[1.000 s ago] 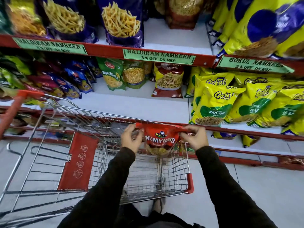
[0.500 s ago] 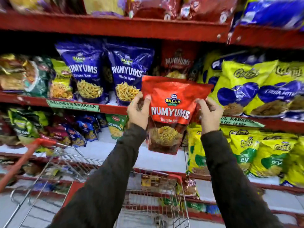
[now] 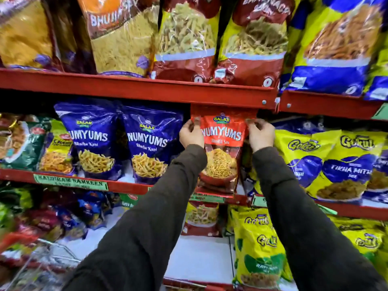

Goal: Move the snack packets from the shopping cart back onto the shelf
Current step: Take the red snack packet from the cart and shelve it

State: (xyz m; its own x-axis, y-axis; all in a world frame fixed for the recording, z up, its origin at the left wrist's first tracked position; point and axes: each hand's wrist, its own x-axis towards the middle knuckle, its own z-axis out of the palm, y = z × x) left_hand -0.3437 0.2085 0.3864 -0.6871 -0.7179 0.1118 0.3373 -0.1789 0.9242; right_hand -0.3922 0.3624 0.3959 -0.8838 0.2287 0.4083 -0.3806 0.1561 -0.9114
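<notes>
A red Numyums snack packet (image 3: 222, 148) stands upright on the middle red shelf (image 3: 126, 186), its top tucked just under the shelf above. My left hand (image 3: 191, 134) grips its upper left edge and my right hand (image 3: 261, 134) grips its upper right edge. Two blue Numyums packets (image 3: 147, 141) stand just to its left. The shopping cart (image 3: 42, 267) shows blurred at the bottom left; its contents cannot be made out.
Yellow Gokul packets (image 3: 336, 162) crowd the shelf to the right of the red packet. Large sev bags (image 3: 184, 38) fill the upper shelf (image 3: 136, 87). A lower shelf holds more packets (image 3: 258, 248) and a bare white patch (image 3: 199, 259).
Both hands lifted the red packet out of the cart, raised it and pushed it back into the gap on the middle shelf. The view tilted upward, away from the cart.
</notes>
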